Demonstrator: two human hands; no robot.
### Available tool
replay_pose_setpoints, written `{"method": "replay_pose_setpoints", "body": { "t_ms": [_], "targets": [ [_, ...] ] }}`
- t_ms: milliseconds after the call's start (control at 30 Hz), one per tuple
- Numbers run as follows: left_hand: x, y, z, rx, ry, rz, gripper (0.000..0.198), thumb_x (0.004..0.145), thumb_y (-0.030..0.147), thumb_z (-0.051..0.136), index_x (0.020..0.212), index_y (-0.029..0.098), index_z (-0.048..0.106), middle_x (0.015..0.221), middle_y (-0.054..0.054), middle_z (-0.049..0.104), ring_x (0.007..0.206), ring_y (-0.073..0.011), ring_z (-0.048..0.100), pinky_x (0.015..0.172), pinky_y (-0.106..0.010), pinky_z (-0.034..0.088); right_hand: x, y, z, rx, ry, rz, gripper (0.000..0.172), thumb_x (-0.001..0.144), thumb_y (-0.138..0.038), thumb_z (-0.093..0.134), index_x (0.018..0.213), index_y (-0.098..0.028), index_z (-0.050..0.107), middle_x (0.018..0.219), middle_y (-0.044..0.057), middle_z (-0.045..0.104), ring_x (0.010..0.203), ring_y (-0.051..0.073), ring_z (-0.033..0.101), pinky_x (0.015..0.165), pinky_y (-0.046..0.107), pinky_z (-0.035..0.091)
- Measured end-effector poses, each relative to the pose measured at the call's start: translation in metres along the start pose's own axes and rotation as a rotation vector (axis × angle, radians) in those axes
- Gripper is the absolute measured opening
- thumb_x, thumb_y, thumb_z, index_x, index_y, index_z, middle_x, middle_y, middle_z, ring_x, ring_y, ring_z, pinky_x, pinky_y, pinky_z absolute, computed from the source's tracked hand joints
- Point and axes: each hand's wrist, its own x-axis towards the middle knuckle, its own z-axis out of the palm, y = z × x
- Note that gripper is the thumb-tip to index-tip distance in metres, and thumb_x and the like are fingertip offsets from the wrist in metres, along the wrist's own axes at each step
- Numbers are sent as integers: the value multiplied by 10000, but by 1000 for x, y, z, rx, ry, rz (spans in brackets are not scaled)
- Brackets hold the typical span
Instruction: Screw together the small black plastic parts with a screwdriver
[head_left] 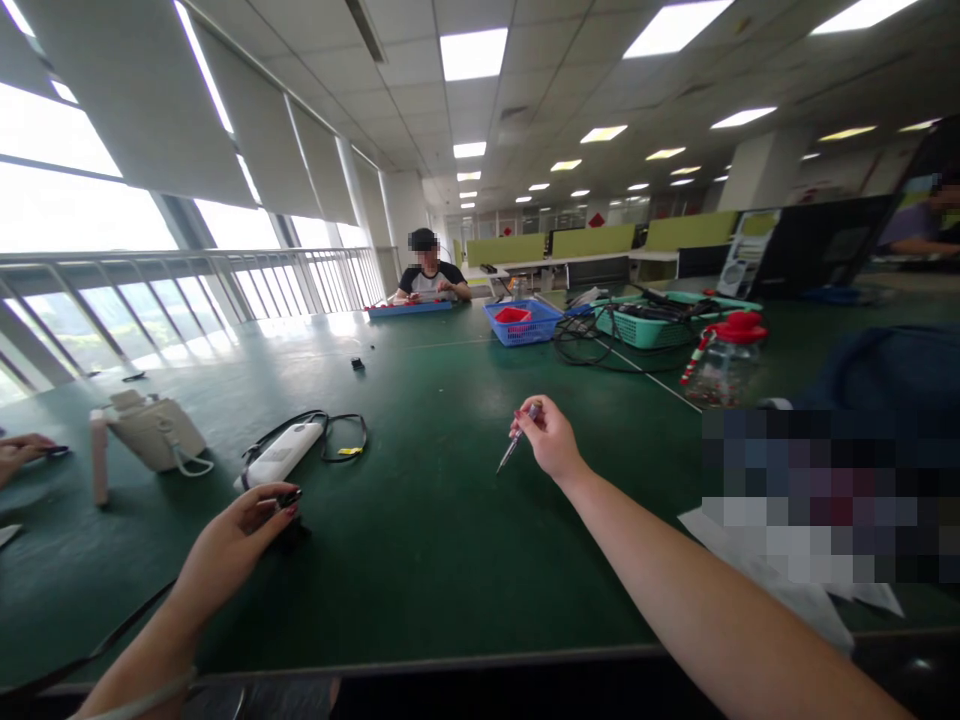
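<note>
My left hand (229, 540) is closed on a small black part (294, 532), pinched between thumb and fingers just above the green table (420, 560). The fingers hide some of the part, and I cannot make out its kind. Farther forward and to the right, my right hand (553, 437) grips a slim screwdriver (509, 456) by its handle. Its metal tip points down and to the left, close to the tabletop. A white oblong device (283, 455) with a black cable (366, 432) lies beyond my left hand.
A beige case (161, 432) stands at left, near another person's hand (21, 452). Farther back are a blue basket (523, 332), a green basket (645, 330) of cables and a red-lidded jar (724, 375). A person (433, 275) sits across the table. White sheets (750, 560) lie at right.
</note>
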Motion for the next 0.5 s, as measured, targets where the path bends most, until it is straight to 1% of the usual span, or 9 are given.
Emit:
{"method": "replay_pose_setpoints", "body": {
  "t_ms": [33,100,167,233,300,367,433,500],
  "targets": [
    [-4,-1,-1,-74,10,-30,567,586,568,747,1034,224,688,885,-52,747,854,-257,708,700,-312,578,0,0,0,-6,-3,3,191,849,-374,625,867,-211,527,783,9,629,746,178,661,759,387,577],
    [-13,-4,-3,-196,28,-72,549,580,494,775,1054,240,667,1034,-48,730,970,-255,683,764,-301,577,0,0,-1,-15,-12,4,198,851,-384,625,870,-211,530,789,8,633,752,177,664,763,385,577],
    [-23,-10,-3,-291,115,-98,487,561,420,794,998,250,664,1175,-33,686,1106,-266,633,866,-308,562,0,2,-1,-15,-15,-2,210,847,-394,633,869,-212,531,780,5,634,742,177,665,758,386,576],
    [-31,-15,0,-383,170,-136,426,551,368,799,934,251,652,1237,-17,656,1185,-277,591,949,-331,540,1,3,0,-6,-9,-10,223,840,-406,641,866,-215,529,763,2,633,724,178,664,746,388,575],
    [-37,-18,4,-449,214,-165,407,562,353,794,928,253,643,1234,-11,653,1196,-274,583,987,-351,527,1,5,0,8,6,-14,239,832,-420,648,858,-218,523,747,-1,631,709,179,662,735,387,576],
    [-40,-19,6,-488,238,-176,403,593,379,782,949,247,645,1227,-19,652,1176,-265,590,988,-357,529,2,6,0,17,18,-16,255,822,-430,658,852,-219,519,737,-4,629,699,178,661,725,384,576],
    [-40,-20,7,-519,254,-172,377,632,415,767,937,229,646,1222,-32,646,1134,-248,605,959,-348,543,3,7,0,16,20,-16,258,818,-430,664,855,-218,521,737,-5,630,698,177,661,719,379,575],
    [-40,-20,6,-550,266,-154,364,638,402,777,921,220,638,1184,-33,651,1069,-213,621,906,-308,556,3,8,0,8,19,-14,252,821,-423,663,860,-216,526,736,-5,633,697,176,663,717,375,572]
  ]
}}
